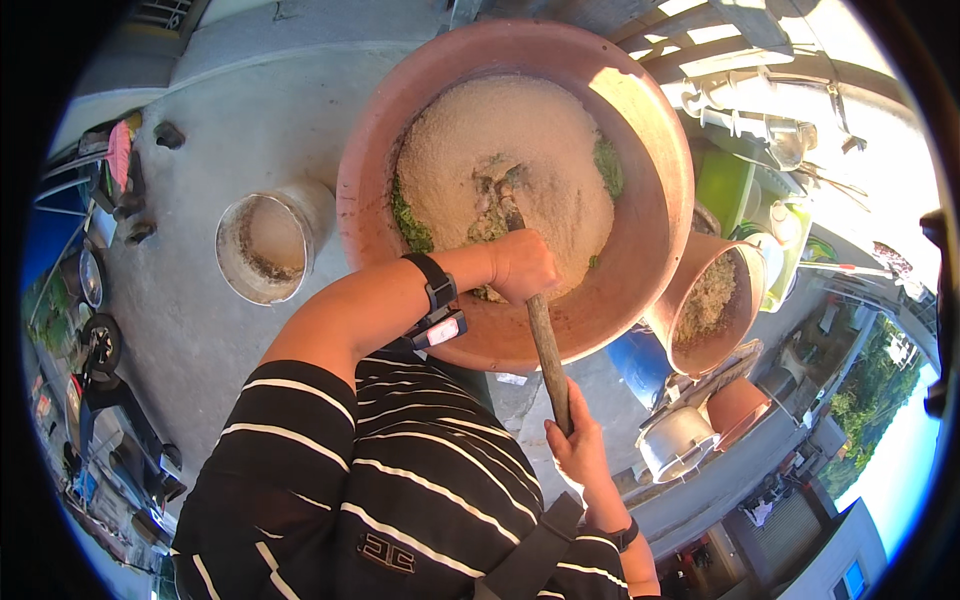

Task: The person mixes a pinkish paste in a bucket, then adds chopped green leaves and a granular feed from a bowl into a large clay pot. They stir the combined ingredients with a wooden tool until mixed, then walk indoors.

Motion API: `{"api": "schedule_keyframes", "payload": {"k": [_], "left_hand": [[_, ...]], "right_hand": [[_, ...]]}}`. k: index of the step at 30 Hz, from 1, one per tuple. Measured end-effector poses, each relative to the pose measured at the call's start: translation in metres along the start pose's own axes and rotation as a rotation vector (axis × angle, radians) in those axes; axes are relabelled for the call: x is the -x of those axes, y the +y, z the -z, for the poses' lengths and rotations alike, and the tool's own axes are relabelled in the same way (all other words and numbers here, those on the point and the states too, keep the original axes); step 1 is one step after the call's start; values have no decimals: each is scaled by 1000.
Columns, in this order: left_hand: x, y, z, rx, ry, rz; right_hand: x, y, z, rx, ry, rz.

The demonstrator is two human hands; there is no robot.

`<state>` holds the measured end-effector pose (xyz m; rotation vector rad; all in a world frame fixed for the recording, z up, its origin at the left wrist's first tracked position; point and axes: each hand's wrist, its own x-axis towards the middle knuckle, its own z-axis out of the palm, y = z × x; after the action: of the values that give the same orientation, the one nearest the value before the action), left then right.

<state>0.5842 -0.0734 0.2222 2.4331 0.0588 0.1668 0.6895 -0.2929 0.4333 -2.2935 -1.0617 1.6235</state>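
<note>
A wide reddish-brown tub (375, 130) stands in front of me, filled with pale tan, crumbly meal (500, 120). Chopped green matter (408, 222) shows along its edges. My left hand (522, 265) is wrapped round a long wooden handle (546, 345) over the near part of the tub. Lower down, outside the rim, my right hand (582, 440) grips the same handle near its end. The handle's far end goes into a dug-up, darker patch in the middle of the meal. The tool's working head is mostly buried, so I cannot tell its kind.
Left of the tub, a pale bucket (226, 245) with residue inside stands on the concrete floor (190, 340). To the right are a reddish bucket (755, 290) of yellowish crumbly feed, a whitish pail (680, 440) and a blue container (638, 368). Wooden slats (690, 40) lie beyond.
</note>
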Motion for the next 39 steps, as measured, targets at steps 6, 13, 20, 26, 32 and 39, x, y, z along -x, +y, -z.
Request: {"api": "schedule_keyframes", "payload": {"k": [6, 13, 20, 26, 32, 39], "left_hand": [[-36, 91, -30, 115, -55, -75], [-52, 101, -19, 294, 97, -148], [-36, 61, -3, 189, 74, -209], [-15, -12, 35, -22, -76, -43], [-37, 75, -25, 161, -153, -241], [-36, 0, 55, 67, 270, -110]], "right_hand": [[90, 1, 31, -39, 53, -137], [87, -29, 47, 146, -12, -346], [71, -6, 15, 15, 164, 37], [-6, -21, -2, -239, 14, -87], [91, -12, 1, -165, 69, -236], [8, -53, 7, -435, 92, -205]]}}
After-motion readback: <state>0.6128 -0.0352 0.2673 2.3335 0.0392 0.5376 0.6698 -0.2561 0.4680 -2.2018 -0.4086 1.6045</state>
